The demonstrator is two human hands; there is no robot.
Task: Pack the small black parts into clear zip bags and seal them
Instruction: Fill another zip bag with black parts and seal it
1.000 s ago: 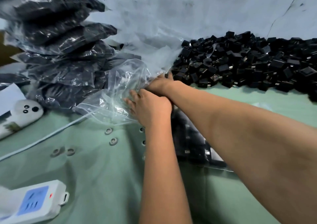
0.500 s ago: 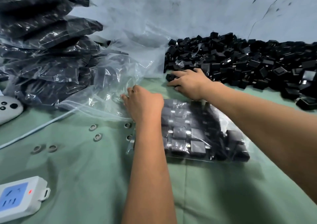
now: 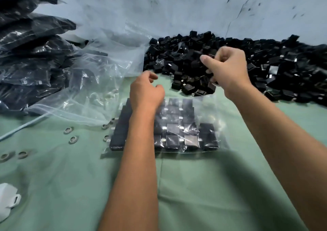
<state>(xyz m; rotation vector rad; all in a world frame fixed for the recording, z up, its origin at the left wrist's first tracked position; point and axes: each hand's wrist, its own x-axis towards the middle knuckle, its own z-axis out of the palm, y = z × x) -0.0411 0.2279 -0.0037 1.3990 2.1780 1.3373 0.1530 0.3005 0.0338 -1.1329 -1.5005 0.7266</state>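
Right hand [image 3: 228,68]: raised over the heap, fingers curled; whether it grips a part, I cannot tell.
Left hand [image 3: 145,91]: fingers loosely curled, holding nothing, over the bag's far edge.
Bag [image 3: 178,124]: flat on the cloth beneath the left wrist, parts in rows inside.
Heap [image 3: 265,66]: loose black parts at 1 o'clock, just beyond the bag.
Empty bags [image 3: 99,82]: crumpled at 10 o'clock, touching the stack.
Stack [image 3: 30,54]: filled bags at 9 to 11 o'clock.
Cloth [image 3: 203,186]: green, with eyelets [image 3: 73,139] at 8 o'clock.

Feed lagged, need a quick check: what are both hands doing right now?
Left hand: loosely curled over the filled bag, holding nothing visible.
Right hand: closed on black parts above the pile.
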